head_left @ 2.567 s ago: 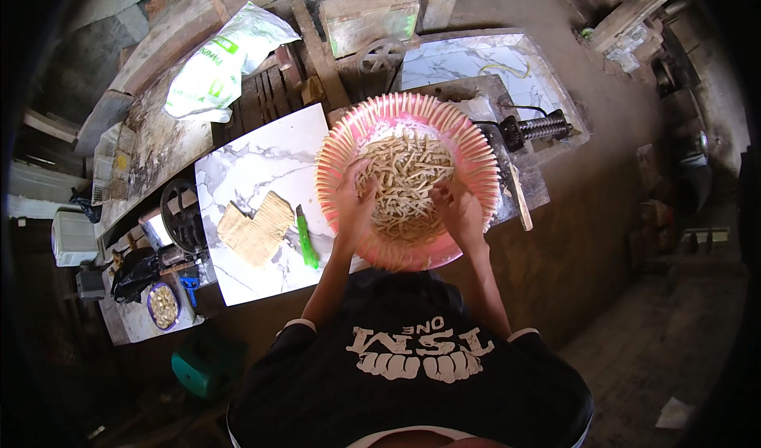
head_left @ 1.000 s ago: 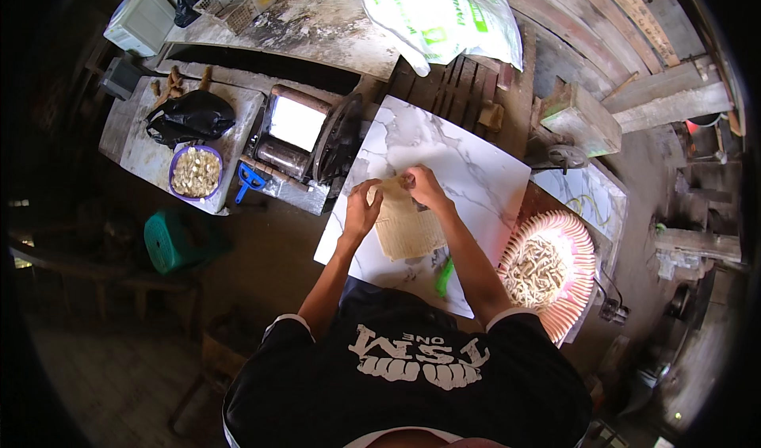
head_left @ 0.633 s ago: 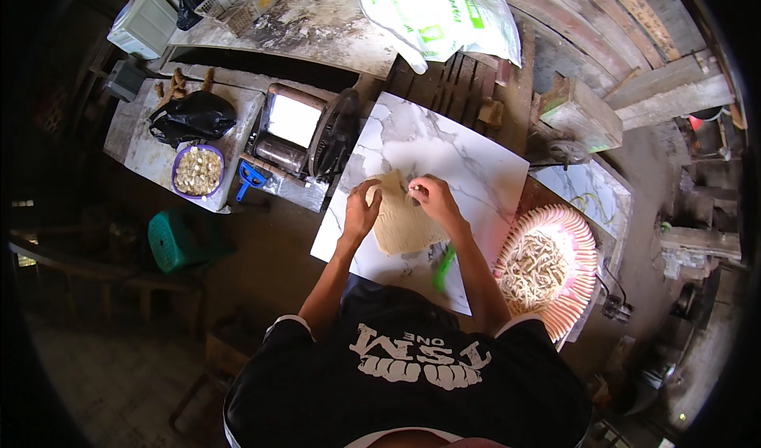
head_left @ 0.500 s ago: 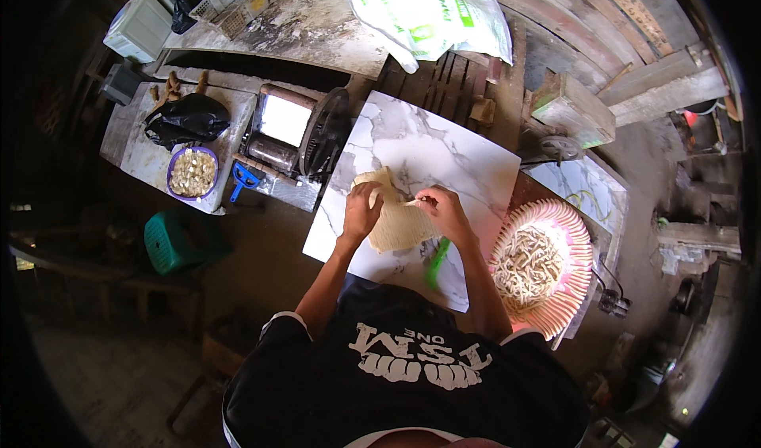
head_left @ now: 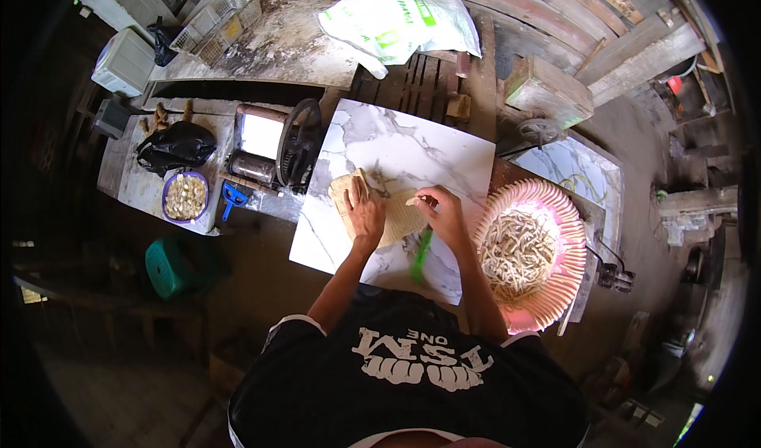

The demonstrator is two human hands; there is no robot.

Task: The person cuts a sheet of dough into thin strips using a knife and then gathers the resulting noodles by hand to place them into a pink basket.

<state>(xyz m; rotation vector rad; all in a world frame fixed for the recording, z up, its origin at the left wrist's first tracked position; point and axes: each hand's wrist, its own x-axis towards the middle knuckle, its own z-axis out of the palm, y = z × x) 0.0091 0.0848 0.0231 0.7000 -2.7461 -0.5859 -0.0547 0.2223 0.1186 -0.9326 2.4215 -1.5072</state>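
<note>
A flat pale-yellow sheet of dough [head_left: 405, 217], scored into thin strips, lies on a white marble-patterned board [head_left: 420, 147]. My left hand [head_left: 366, 220] rests flat over the sheet's left part, its fingers stretched out. Just above the right part, my right hand [head_left: 445, 210] pinches the end of a small strip of dough [head_left: 414, 202] between thumb and fingers. A bright green strip-like tool [head_left: 422, 258] lies on the board near my right forearm; its kind is not clear.
A pink-lined ribbed basket [head_left: 572, 234] of dough sticks [head_left: 517, 255] stands at the right. On the left are a hand-wheeled roller machine [head_left: 258, 143], a purple bowl [head_left: 165, 204] of pale pieces and a green stool [head_left: 161, 267]. A white sack [head_left: 404, 28] lies at the back.
My left hand has gone from pinching at the sheet's upper left to lying flat on it. My right hand still pinches dough. The whole view has shifted slightly left.
</note>
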